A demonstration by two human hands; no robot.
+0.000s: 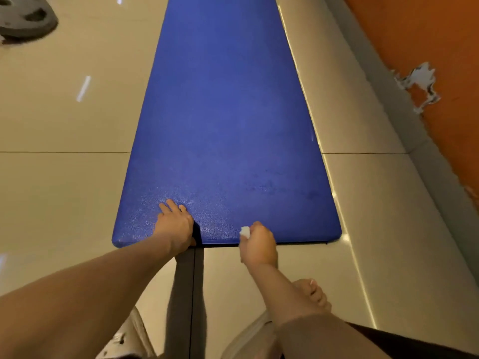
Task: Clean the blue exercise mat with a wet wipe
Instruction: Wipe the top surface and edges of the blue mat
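The blue exercise mat [223, 120] lies flat on the tiled floor and stretches away from me. My left hand [175, 225] rests on the mat's near edge, fingers spread forward on the surface. My right hand [258, 243] is at the near edge further right, its fingers curled round a small crumpled white wet wipe [245, 232] that touches the mat. A faint damp patch shows on the mat ahead of the right hand.
An orange wall [427, 47] with peeling paint and a grey skirting runs along the right. Grey weight plates [24, 19] lie on the floor at the far left. My bare foot [312, 291] and knees are at the bottom.
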